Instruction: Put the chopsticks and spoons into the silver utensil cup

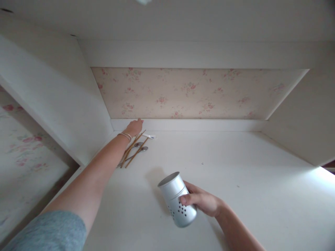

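My right hand (201,200) is wrapped round a silver metal utensil holder (178,202) with small round holes in its side. The holder is tilted above the white surface, its open mouth facing up and left. At the back left, my left hand (135,127) has its fingers curled near the back edge; whatever they grip is hidden. Close beside it lies a white spoon (151,137) with a small blue mark. Several wooden chopsticks (137,152) and two metal spoons (143,149) lie crossed nearby, partly behind my left forearm.
The white surface (222,167) sits inside a shelf unit. A left panel (57,87), a right panel (300,115) and a low back ledge (204,124) bound it, with an overhead board (183,24) above. Floral wallpaper (183,92) shows through the back opening.
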